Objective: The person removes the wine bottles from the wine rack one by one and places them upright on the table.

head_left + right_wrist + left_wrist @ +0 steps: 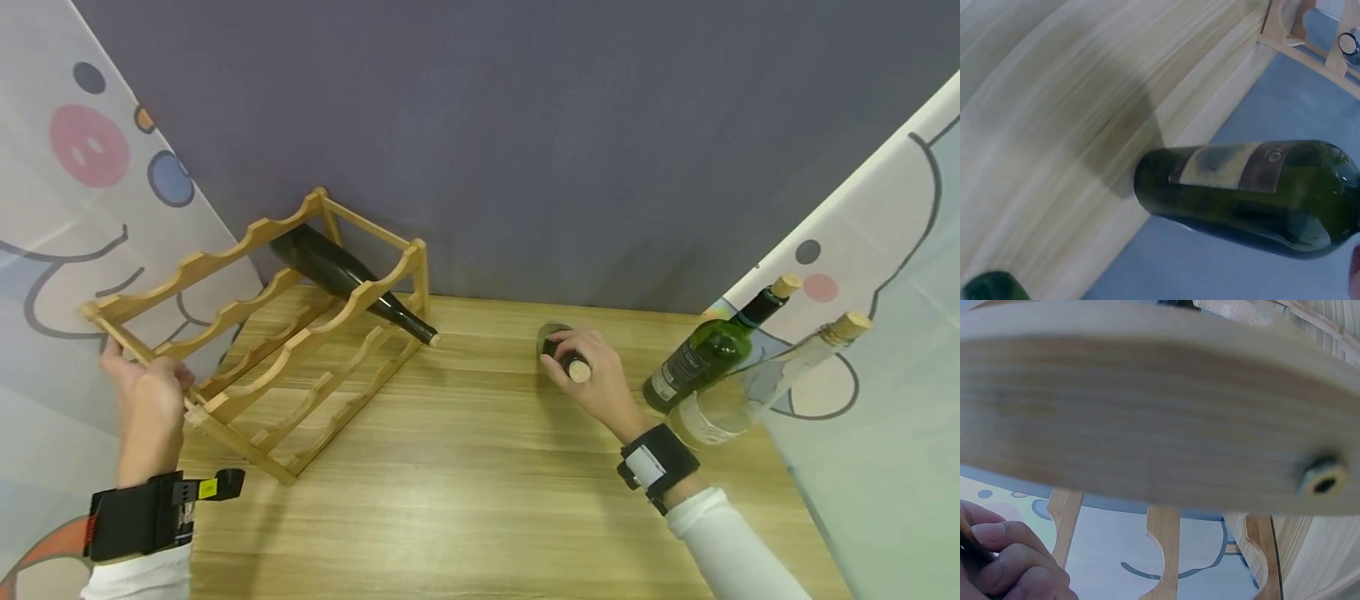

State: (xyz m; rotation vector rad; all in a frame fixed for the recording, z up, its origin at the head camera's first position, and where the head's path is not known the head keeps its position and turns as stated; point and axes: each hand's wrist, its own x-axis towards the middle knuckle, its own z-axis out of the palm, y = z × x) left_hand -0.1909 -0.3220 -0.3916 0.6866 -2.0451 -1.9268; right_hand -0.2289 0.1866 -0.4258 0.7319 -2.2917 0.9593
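My left hand (150, 387) grips the near end bar of a light wooden wine rack (191, 268) at the left, its fingers curled round the wood. In the left wrist view, curled fingers (1019, 562) show beside a large blurred rail. A dark wine bottle (330, 262) lies in the rack's upper tier, corked neck pointing forward right. My right hand (600, 375) holds a second green wine bottle (1241, 194) by its neck, thumb and fingers round it below the cork (578, 371). This bottle has a cream and dark label, and its base is close over the table.
To the right of my right hand stand a green labelled wine bottle (712, 358) and a clear corked bottle (716, 412), close together. A grey wall panel (480, 150) bounds the wooden table (450, 483) at the back. Cartoon-printed panels (885, 333) flank both sides.
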